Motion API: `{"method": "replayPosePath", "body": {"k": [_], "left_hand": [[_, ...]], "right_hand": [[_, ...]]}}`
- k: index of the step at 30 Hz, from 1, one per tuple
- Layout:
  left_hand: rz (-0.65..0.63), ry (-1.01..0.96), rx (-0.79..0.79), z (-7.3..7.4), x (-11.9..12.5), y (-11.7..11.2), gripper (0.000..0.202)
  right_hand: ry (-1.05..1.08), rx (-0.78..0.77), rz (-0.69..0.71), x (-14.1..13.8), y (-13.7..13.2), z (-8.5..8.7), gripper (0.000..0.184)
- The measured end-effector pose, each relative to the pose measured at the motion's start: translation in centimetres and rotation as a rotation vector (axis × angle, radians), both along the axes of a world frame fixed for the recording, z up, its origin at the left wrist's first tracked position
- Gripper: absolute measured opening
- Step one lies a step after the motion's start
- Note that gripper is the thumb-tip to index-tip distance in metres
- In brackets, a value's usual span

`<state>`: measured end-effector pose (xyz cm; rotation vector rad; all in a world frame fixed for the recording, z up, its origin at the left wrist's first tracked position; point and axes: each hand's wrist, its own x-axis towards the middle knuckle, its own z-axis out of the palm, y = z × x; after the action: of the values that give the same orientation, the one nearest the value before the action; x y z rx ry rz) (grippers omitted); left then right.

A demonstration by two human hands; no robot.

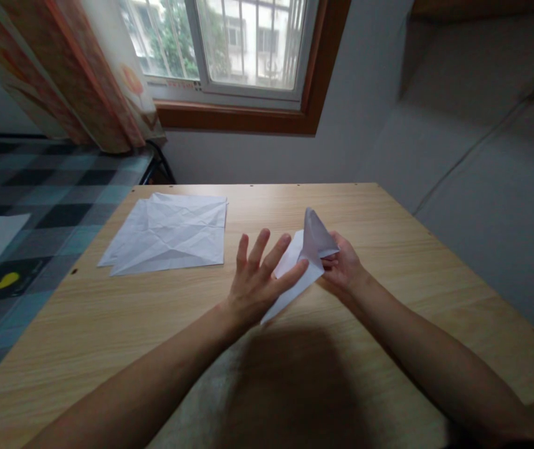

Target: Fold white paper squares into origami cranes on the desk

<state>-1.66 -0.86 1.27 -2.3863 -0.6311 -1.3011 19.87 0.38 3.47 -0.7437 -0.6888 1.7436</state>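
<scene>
A partly folded sheet of white paper (pixel 312 246) is held above the middle of the wooden table, one flap standing up in a peak. My right hand (pixel 344 265) grips its right edge, with the fingers curled underneath and partly hidden. Against the near left side of the sheet rests my left hand (pixel 264 274). Its fingers are spread and stretched out, and the thumb touches the paper's fold.
Several creased white sheets (pixel 177 231) lie stacked at the table's (pixel 154 312) far left. A checked bedspread (pixel 61 212) with more paper (pixel 2 240) is to the left. A window (pixel 252 43) and wall stand beyond; a cable (pixel 472 149) hangs at right.
</scene>
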Motion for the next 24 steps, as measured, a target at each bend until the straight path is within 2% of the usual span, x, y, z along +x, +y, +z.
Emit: {"method": "replayPosePath", "body": {"k": [4,8,9,12,14,17,19,22,24], "left_hand": [[0.001,-0.002,-0.059,0.1,-0.3,0.2,0.035],[0.010,0.009,-0.161,0.2,-0.6,0.2,0.056],[0.016,-0.001,-0.168,0.3,-0.6,0.2,0.056],[0.030,-0.093,-0.161,0.4,-0.7,0.1,0.029],[0.016,-0.162,-0.159,0.6,-0.8,-0.1,0.019],[-0.037,-0.266,-0.198,1.0,-0.9,-0.3,0.029],[-0.089,-0.379,-0.282,1.5,-0.9,-0.5,0.035],[-0.148,-0.581,-0.520,2.4,-0.8,-0.5,0.022],[-0.164,-0.691,-0.722,3.0,-0.9,-0.2,0.027]], "right_hand": [[0.043,-0.025,0.030,0.7,0.1,0.5,0.029],[-0.038,-0.042,-0.018,1.0,0.3,0.4,0.023],[-0.080,-0.063,-0.027,0.9,0.4,0.2,0.020],[-0.161,-0.114,-0.064,0.8,0.9,-0.6,0.015],[-0.183,-0.120,-0.093,0.7,1.3,-1.2,0.014],[-0.229,-0.105,-0.140,0.5,1.6,-2.1,0.012],[-0.313,-0.059,-0.192,0.2,1.5,-2.4,0.013],[-0.477,0.071,-0.264,-0.4,1.0,-2.0,0.030],[-0.549,0.188,-0.192,-0.6,0.5,-1.0,0.046]]}}
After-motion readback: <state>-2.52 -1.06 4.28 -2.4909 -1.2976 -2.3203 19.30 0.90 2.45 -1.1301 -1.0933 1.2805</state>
